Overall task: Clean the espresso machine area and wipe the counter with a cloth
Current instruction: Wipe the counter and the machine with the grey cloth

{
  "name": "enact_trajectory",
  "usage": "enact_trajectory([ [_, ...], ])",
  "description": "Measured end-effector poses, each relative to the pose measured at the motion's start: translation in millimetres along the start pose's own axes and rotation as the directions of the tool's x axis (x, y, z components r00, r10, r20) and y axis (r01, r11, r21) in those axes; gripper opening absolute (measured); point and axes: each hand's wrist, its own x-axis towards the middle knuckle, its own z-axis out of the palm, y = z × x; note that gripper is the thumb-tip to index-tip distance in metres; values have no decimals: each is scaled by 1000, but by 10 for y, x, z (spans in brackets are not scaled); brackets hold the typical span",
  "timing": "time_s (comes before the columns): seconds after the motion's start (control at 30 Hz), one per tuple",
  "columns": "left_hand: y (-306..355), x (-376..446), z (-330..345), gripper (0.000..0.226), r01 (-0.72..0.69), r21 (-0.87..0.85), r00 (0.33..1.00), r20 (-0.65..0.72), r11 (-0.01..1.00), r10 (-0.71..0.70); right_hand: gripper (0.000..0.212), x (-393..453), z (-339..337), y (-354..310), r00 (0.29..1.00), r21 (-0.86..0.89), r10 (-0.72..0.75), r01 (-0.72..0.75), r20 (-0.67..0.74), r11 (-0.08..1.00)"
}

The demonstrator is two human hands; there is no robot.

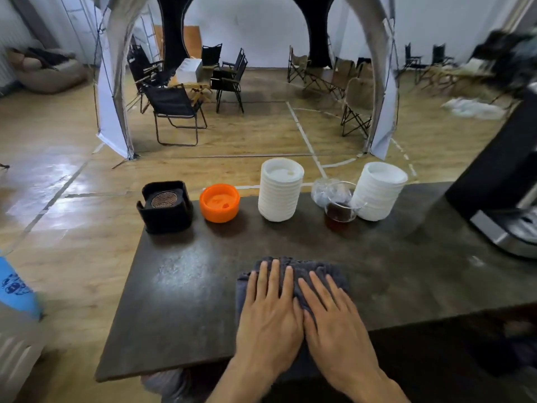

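Hands (302, 318) flat on cloth (316, 271), near counter (180, 286) front edge

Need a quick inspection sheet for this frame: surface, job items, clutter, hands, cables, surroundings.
Surface: dark counter, mottled, with a lighter dull patch at left.
Job's things: dark grey cloth flat near the front edge; espresso machine at far right, cut off by the frame.
Clutter: along the far edge, black coaster holder, orange lid, two white lid stacks, glass cup of dark liquid.
Hands: left hand and right hand side by side, palms flat on the cloth.
Cables: nothing seen.
Surroundings: wooden floor, folding chairs, tent arches.
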Motion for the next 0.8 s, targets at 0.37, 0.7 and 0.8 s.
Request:
enact_trajectory([
  [0.37, 1384, 737, 361, 60, -385, -56, 914, 116, 921, 389, 54, -443, -567, 1393, 937, -91, 350, -349, 3, 933],
  [0.7, 1973, 1402, 522, 62, -370, 8, 929, 41, 929, 369, 53, 1, -777, 2178, 935, 47, 354, -353, -9, 934],
  [0.8, 2315, 1743, 523, 53, -301, 120, 954, 45, 946, 298, 53, 276, -849, 2579, 961, 58, 276, -274, -27, 960],
])
